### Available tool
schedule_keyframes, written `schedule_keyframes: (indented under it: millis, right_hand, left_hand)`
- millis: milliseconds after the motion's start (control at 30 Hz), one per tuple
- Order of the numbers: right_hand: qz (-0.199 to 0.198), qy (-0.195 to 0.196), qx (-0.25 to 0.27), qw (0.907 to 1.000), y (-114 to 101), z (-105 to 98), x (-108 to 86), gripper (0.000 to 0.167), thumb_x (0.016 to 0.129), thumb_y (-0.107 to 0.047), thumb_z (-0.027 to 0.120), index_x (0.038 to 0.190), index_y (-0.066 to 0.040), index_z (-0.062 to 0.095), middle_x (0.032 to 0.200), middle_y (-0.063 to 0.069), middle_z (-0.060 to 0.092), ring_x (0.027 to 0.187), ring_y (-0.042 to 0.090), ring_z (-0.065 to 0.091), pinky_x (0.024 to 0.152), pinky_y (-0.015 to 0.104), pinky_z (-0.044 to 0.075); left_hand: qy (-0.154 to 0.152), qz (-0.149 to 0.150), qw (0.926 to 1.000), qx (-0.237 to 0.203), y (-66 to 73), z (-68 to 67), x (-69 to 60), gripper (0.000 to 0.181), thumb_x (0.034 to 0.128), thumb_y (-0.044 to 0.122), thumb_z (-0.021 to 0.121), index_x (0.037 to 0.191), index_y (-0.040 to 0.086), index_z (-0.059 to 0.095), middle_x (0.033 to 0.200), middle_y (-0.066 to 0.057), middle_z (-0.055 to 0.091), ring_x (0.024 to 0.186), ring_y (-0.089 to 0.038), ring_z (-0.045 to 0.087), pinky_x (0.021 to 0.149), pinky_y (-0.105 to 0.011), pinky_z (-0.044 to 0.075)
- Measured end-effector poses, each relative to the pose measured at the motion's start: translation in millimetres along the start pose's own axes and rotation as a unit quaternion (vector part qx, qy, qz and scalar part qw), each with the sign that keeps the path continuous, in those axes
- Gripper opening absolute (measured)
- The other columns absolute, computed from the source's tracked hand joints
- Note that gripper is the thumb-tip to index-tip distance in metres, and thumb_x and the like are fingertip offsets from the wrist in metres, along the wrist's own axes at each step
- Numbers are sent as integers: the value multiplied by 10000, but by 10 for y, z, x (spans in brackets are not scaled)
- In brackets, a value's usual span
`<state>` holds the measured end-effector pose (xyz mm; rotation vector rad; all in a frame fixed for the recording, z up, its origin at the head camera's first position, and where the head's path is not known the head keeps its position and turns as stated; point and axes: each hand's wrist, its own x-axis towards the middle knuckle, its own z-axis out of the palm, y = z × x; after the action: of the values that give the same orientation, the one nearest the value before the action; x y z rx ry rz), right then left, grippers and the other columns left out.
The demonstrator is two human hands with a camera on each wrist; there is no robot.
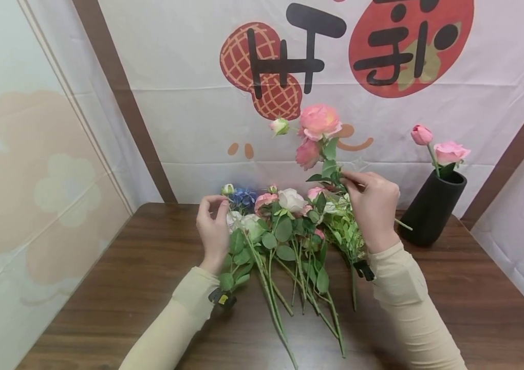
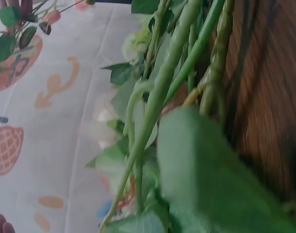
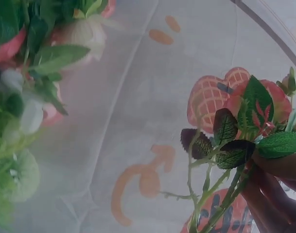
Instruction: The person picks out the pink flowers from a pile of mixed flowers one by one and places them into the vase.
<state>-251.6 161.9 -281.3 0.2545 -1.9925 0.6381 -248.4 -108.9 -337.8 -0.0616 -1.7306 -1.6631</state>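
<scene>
My right hand (image 1: 375, 208) pinches the stem of an artificial pink peony spray (image 1: 319, 122) above the other flowers. Two full blooms and a pale bud (image 1: 279, 126) top it. Dark green leaves (image 3: 235, 154) sit beside the fingertips in the right wrist view. A stem end (image 1: 404, 224) sticks out past the hand's right side. Near the pile's left edge, my left hand (image 1: 213, 226) is raised with its fingers loosely bent and holds nothing visible. Close to it are a blue flower (image 1: 244, 198) and white blooms (image 1: 251, 225). Green stems (image 2: 162, 92) fill much of the left wrist view.
A black vase (image 1: 433, 208) stands at the back right with a pink tulip (image 1: 421, 134) and a pink rose (image 1: 450, 152) in it. Several flowers lie on the wooden table (image 1: 118, 288), their stems toward me. Behind hangs a printed white cloth (image 1: 174, 113).
</scene>
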Motion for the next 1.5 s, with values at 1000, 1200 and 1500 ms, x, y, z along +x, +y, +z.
schedule_keyframes:
  millis: [1000, 1200, 1500]
  right_hand:
    - [-49, 787, -489, 9957, 306, -287, 374, 178, 854, -46, 630, 910, -123, 781, 853, 129, 735, 736, 346, 699, 616, 494, 468]
    - [90, 945, -475, 9944, 393, -389, 485, 154, 861, -66, 631, 894, -95, 779, 842, 144, 729, 733, 371, 688, 626, 466, 419]
    - [281, 1114, -715, 9908, 552, -540, 617, 158, 882, -106, 620, 911, -118, 775, 888, 126, 725, 777, 382, 693, 596, 321, 384]
  left_hand:
    - [-214, -250, 9937, 1068, -606, -483, 153, 173, 918, 118, 597, 1063, 23, 601, 1030, -100, 577, 901, -88, 486, 793, -234, 390]
    - [-256, -210, 9912, 1285, -650, -561, 168, 180, 915, 136, 604, 1069, 51, 641, 1043, -78, 612, 933, -90, 531, 821, -207, 409]
    - [-573, -286, 9826, 1746, -690, -718, 207, 261, 934, 212, 589, 1161, 96, 647, 1160, -56, 606, 1107, -183, 559, 949, -328, 428]
